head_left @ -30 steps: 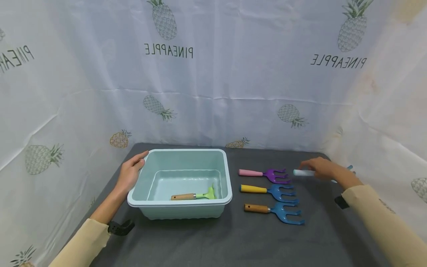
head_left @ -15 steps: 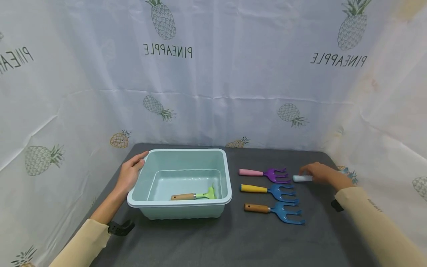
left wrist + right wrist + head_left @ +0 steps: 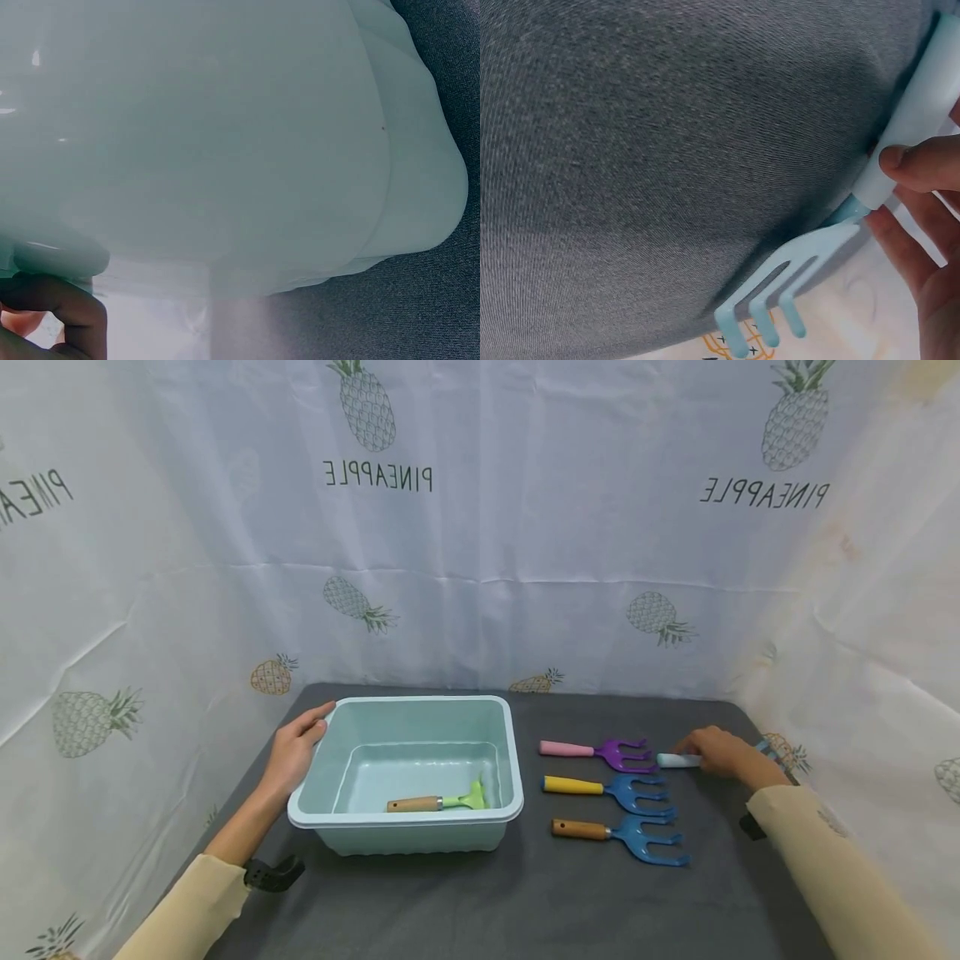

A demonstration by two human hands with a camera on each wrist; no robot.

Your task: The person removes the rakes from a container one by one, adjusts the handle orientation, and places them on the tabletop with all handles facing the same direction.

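My left hand [image 3: 291, 758] grips the left rim of a pale green plastic basin [image 3: 420, 839]. In the left wrist view, the curled fingers [image 3: 79, 311] show at the basin's underside. Inside the basin lies a small green hand rake [image 3: 415, 804] with a wooden handle. My right hand [image 3: 722, 752] holds a light-blue hand rake [image 3: 795, 262] by its pale handle, thumb on one side and fingers on the other. It is close over the dark tabletop at the right, and the hand hides part of it in the head view.
A purple rake [image 3: 622, 755] with pink handle, a blue rake [image 3: 626, 793] with yellow handle and another blue rake [image 3: 637, 837] with wooden handle lie in a column right of the basin. A pineapple-print curtain [image 3: 480, 527] encloses the dark table [image 3: 510, 910].
My right hand has come down and slightly toward the front with the light-blue hand rake, ending lined up beside the other rakes. The left hand and basin have stayed put.
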